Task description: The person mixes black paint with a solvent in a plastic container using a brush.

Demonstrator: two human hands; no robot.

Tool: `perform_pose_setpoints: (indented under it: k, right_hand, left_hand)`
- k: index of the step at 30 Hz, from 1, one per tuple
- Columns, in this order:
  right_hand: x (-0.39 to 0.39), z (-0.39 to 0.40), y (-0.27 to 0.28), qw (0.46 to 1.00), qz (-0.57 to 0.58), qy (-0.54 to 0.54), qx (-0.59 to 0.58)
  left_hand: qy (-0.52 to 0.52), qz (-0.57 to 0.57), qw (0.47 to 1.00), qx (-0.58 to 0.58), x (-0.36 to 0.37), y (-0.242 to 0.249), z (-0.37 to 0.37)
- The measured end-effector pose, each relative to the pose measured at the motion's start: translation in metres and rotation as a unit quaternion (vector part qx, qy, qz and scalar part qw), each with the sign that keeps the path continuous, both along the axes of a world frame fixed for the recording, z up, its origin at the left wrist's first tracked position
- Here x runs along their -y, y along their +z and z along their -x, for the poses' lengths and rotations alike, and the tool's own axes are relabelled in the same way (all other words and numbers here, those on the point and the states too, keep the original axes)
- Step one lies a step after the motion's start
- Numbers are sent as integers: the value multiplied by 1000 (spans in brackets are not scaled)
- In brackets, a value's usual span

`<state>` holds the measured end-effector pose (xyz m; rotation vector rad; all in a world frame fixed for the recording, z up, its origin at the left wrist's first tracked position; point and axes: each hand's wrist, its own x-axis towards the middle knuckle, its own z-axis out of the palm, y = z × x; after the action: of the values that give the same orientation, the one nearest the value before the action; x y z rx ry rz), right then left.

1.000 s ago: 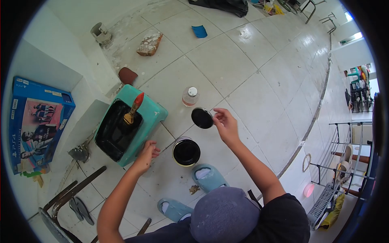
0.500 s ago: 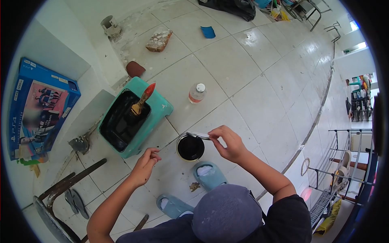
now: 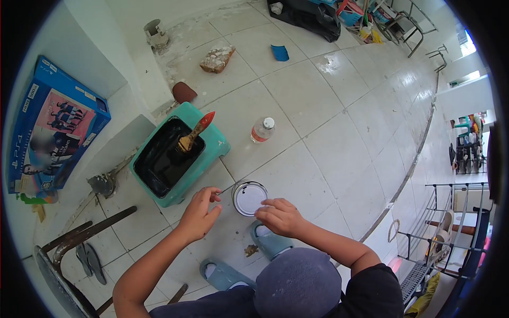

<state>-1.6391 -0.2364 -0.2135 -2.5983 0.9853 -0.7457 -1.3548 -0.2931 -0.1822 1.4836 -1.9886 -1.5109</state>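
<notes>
Pale tiles (image 3: 318, 143) are bearing the tin (image 3: 236, 187); atop it the lid (image 3: 249, 200), dark-side up a second ago, is now covering it. At its rim the right hand (image 3: 283, 217) is bunching fingers, grip unclear; beside it the left hand (image 3: 198, 214) is holding fingers apart.

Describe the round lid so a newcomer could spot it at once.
Start at the green tub. Below and right of it in view, between the left hand and right hand, is the lid. Unlike the clear bottle, it's a flat, pale disc.
</notes>
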Motion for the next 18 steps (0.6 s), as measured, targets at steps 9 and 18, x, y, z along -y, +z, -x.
perform_pose_setpoints:
  k: [9,18]
  right_hand:
    - [32,-34,15,982,-79,-161,-68]
    - [23,-11,-53,786,-477,-377,107]
  left_hand:
    - [36,-25,998,38,0,-19,3]
    - [174,-227,955,-84,-2,-79,42]
